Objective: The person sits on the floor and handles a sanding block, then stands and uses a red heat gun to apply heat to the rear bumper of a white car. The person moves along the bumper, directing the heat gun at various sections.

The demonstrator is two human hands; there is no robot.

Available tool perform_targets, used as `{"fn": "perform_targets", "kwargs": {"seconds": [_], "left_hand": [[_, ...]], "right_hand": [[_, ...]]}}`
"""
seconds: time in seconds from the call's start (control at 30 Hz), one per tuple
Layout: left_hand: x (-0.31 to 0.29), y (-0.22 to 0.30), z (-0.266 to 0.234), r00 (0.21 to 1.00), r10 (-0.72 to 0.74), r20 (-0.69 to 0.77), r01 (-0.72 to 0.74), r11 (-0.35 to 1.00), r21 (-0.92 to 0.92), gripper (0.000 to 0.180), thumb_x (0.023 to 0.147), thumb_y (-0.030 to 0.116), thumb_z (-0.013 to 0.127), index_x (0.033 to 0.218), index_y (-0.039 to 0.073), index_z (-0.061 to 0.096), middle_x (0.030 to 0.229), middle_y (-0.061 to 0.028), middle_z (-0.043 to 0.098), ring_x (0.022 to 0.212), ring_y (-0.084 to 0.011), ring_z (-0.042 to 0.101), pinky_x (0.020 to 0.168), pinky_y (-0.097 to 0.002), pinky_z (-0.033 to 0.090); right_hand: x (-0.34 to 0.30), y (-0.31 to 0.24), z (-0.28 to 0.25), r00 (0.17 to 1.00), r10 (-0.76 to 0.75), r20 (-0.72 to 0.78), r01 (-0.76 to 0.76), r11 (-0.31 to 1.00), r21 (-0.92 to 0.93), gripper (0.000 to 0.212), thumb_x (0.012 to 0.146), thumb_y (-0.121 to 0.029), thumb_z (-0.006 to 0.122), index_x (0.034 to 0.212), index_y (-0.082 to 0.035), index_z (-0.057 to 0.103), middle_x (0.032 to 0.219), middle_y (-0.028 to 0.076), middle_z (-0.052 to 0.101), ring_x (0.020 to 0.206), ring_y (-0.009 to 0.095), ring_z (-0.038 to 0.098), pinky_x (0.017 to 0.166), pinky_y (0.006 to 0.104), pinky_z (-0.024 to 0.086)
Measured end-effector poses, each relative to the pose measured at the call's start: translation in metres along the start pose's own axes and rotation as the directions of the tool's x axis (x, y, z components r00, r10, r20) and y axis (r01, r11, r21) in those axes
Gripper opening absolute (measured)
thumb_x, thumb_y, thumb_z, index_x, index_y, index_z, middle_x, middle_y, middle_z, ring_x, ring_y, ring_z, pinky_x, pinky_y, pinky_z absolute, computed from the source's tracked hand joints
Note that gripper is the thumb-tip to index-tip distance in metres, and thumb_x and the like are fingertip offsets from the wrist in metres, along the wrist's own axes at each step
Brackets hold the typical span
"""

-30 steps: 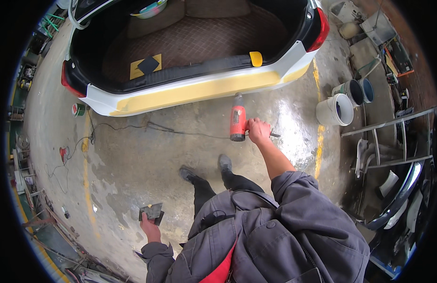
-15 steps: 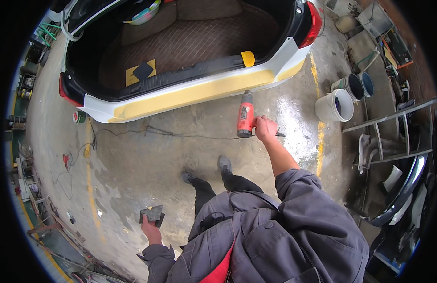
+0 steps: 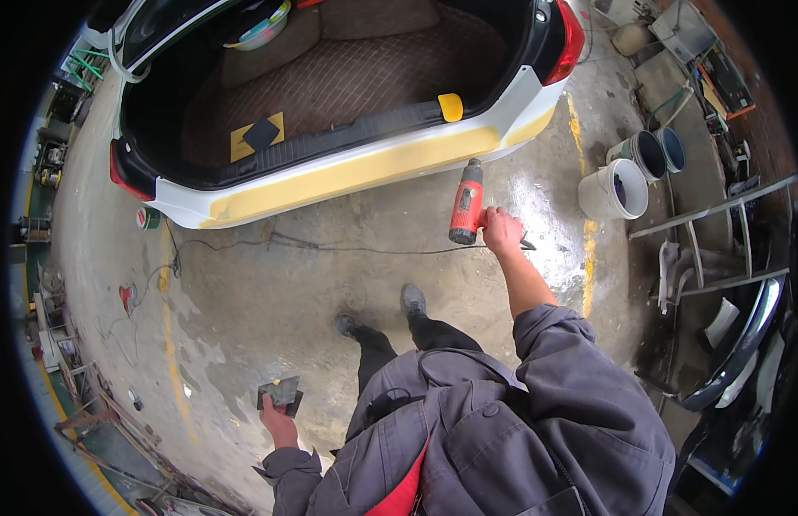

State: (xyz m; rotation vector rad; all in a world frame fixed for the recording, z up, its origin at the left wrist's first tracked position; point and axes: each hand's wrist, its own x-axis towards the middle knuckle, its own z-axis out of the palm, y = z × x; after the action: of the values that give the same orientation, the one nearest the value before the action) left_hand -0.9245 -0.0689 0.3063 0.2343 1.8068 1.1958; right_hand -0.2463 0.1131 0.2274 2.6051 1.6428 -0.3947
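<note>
My right hand [image 3: 503, 231] is closed round the handle of a red heat gun [image 3: 467, 205] with a black rear end. The nozzle points toward a white car's rear bumper [image 3: 356, 179], which has a long yellowish filler-like coat along it. A gap seems to lie between nozzle and bumper, though its size is hard to judge. Low on the left, my left hand [image 3: 279, 425] grips dark flat putty spreaders [image 3: 283, 393], with a bit of yellowish paste on top. The gun's cord [image 3: 364, 250] trails left over the concrete.
The open boot holds a yellow spreader [image 3: 450, 107], a dark square pad on a yellow sheet [image 3: 241, 144] and a basin [image 3: 263, 33]. Several buckets [image 3: 592, 194] stand at right, near a metal frame [image 3: 717, 211] and loose car parts. A small can [image 3: 147, 218] sits by the left tail light.
My right hand has carried the heat gun a little to the right, and its nozzle now leans further right. My left hand, with the putty spreaders, has barely moved.
</note>
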Motion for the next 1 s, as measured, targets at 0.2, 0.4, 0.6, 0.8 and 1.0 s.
{"fn": "perform_targets", "kwargs": {"seconds": [0.2,0.4,0.6,0.8,1.0], "left_hand": [[-0.003,0.002,-0.001,1.0,0.004,0.026,-0.005,1.0,0.018,0.035,0.101,0.028,0.059,0.125,0.003,0.059,0.116,-0.0096,0.067,0.099,-0.0215,0.068,0.089,-0.0347,0.055],[-0.008,0.003,-0.001,1.0,0.014,0.013,-0.014,1.0,0.024,0.036,0.1,0.027,0.06,0.125,0.002,0.059,0.117,-0.0099,0.066,0.1,-0.0221,0.068,0.088,-0.0356,0.055],[-0.007,0.005,-0.007,1.0,0.014,-0.001,-0.014,1.0,0.018,0.037,0.1,0.027,0.06,0.127,0.001,0.058,0.118,-0.0102,0.066,0.1,-0.0226,0.068,0.087,-0.0365,0.056],[-0.007,0.01,-0.014,1.0,0.012,0.022,-0.013,1.0,0.029,0.039,0.101,0.028,0.058,0.128,0.0,0.058,0.118,-0.0112,0.066,0.102,-0.0238,0.067,0.089,-0.0371,0.055],[-0.016,0.017,-0.01,0.999,0.015,0.043,-0.018,0.998,0.054,0.039,0.102,0.029,0.057,0.126,-0.001,0.059,0.118,-0.0119,0.066,0.104,-0.0237,0.067,0.091,-0.0362,0.054]], "right_hand": [[0.005,0.007,-0.006,0.999,0.043,0.011,-0.043,0.999,-0.014,0.026,0.081,-0.013,0.066,0.107,-0.012,0.063,0.11,0.011,0.066,0.099,0.033,0.067,0.085,0.0462,0.052],[0.009,0.016,-0.007,0.998,0.067,0.017,-0.067,0.998,-0.018,0.027,0.081,-0.013,0.067,0.108,-0.012,0.063,0.113,0.01,0.066,0.101,0.033,0.067,0.086,0.0458,0.052],[0.011,0.022,0.003,0.997,0.063,-0.054,-0.064,0.998,-0.025,0.029,0.079,-0.019,0.075,0.104,-0.013,0.063,0.104,0.009,0.066,0.095,0.036,0.067,0.081,0.0475,0.052],[0.008,0.022,0.023,0.995,-0.032,-0.098,0.031,0.999,-0.016,0.022,0.08,-0.014,0.068,0.102,-0.012,0.064,0.104,0.01,0.066,0.094,0.035,0.066,0.082,0.0473,0.049],[0.005,0.009,0.027,0.999,-0.04,0.019,0.042,0.994,-0.103,0.02,0.085,-0.012,0.059,0.105,-0.015,0.064,0.105,0.008,0.066,0.101,0.028,0.067,0.088,0.0429,0.048]]}}
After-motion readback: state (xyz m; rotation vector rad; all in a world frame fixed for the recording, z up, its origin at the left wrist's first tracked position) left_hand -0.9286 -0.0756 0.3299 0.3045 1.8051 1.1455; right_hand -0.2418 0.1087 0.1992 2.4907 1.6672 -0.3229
